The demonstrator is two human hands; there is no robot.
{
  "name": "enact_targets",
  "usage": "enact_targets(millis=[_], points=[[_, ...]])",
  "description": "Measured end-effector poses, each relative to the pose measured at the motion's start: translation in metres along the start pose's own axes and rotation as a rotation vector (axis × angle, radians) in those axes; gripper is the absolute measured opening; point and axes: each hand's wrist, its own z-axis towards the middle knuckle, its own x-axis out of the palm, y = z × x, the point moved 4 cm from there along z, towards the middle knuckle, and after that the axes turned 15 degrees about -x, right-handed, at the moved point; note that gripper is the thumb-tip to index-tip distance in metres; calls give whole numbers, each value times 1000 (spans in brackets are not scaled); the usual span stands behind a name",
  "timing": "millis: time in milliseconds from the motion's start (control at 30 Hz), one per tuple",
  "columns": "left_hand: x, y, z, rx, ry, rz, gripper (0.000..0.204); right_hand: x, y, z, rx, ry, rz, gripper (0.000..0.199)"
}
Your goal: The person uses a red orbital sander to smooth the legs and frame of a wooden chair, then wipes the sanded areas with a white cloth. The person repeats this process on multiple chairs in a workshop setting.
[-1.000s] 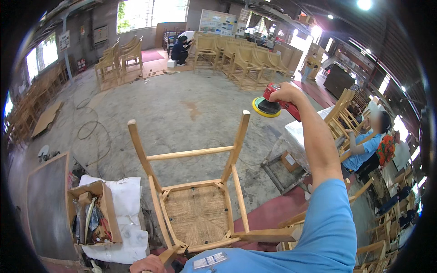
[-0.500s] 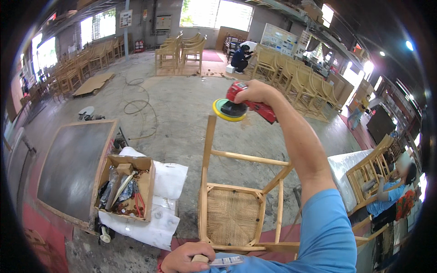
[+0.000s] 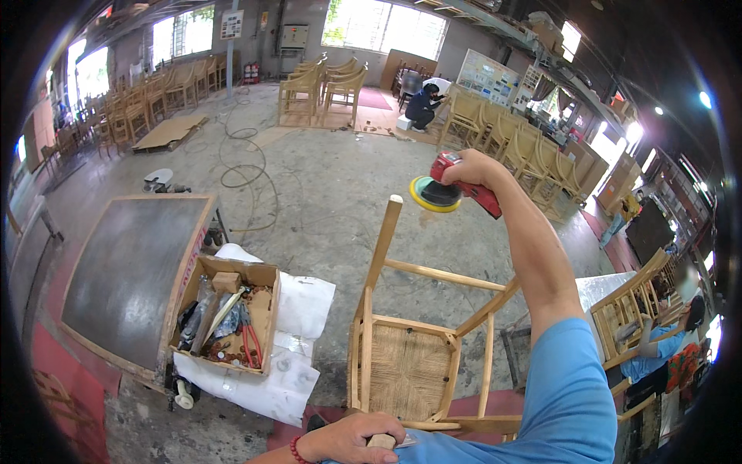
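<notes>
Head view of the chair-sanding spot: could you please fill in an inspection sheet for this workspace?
Surface: bare grey concrete floor, dusty, with a red strip at the near edge.
Job's things: unfinished wooden chair with woven seat, tilted; red orbital sander with yellow pad beside its upper post.
Clutter: open cardboard box of hand tools on white sheeting; dark framed board lying flat.
Grips: right hand closed on the sander; left hand closed on a chair leg end.
Cables: loose hose or cable coils on the floor.
Surroundings: stacked wooden chairs and a crouching person beyond; another person at the right.
</notes>
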Motion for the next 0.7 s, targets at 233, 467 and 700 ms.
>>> enact_targets(millis=[233,467,700], points=[[1,7,2,-36,41,-42,30,26,27,13,-26,109,64,61],[-8,-2,-1,-56,199,-18,25,-44,-24,-100,173,-77,-100,65],[-5,3,6,-77,39,109,24,-124,-55,-345,479,-648,78,63]])
